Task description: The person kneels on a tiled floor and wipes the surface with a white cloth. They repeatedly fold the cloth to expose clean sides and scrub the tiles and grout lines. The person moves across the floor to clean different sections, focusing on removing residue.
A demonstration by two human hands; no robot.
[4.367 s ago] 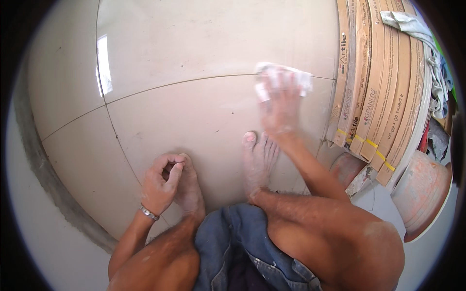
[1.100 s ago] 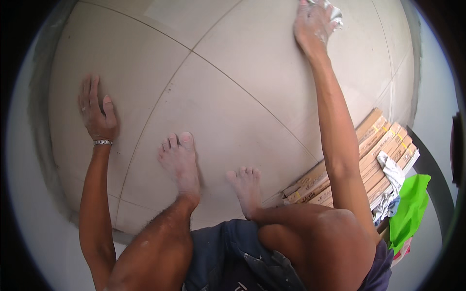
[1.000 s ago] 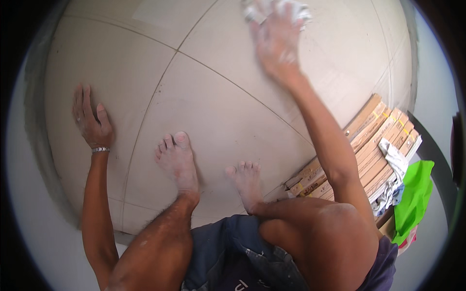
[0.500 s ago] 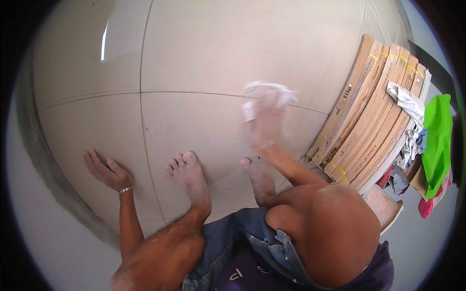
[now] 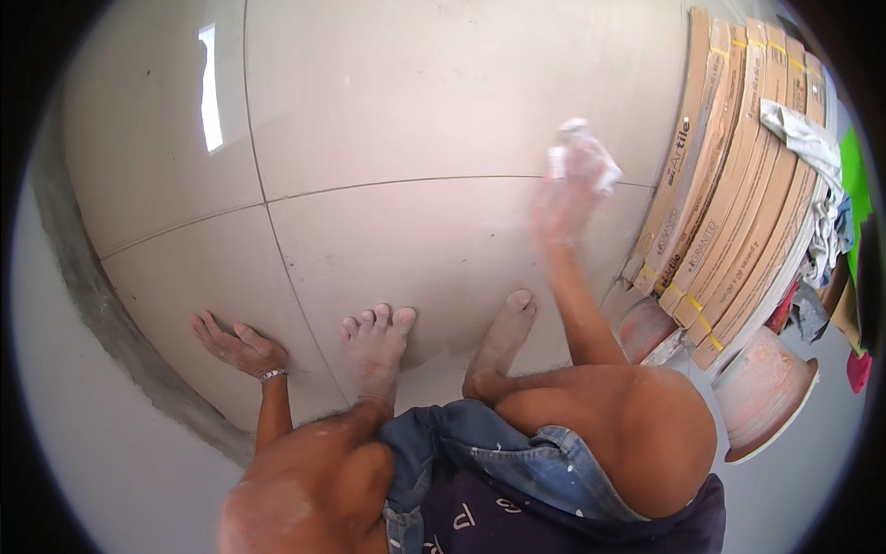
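Note:
Large beige tiles (image 5: 397, 102) with thin dark joints cover the floor under me. My right hand (image 5: 565, 205), smeared by motion, presses a white cloth (image 5: 602, 171) against the tiles near a joint, right of centre. Parts of the cloth stick out around the fingers. My left hand (image 5: 242, 349) rests flat on a tile at the left, its fingers stretched out and holding nothing; a bracelet (image 5: 273, 375) circles that wrist. Between the hands, my bare, dusty feet stand on the tiles.
Several long cardboard tile boxes (image 5: 729, 185) with yellow straps lean together at the right. A pale rag (image 5: 801, 138) hangs over them. A stained bucket (image 5: 759, 392) lies below, with a green cloth (image 5: 855, 194) farther right. A rough grey strip (image 5: 111, 314) borders the tiles at left.
My right hand has swept the cloth to the right across the tiles, closer to the boxes. My left hand remains flat on the floor. The whole view has shifted somewhat.

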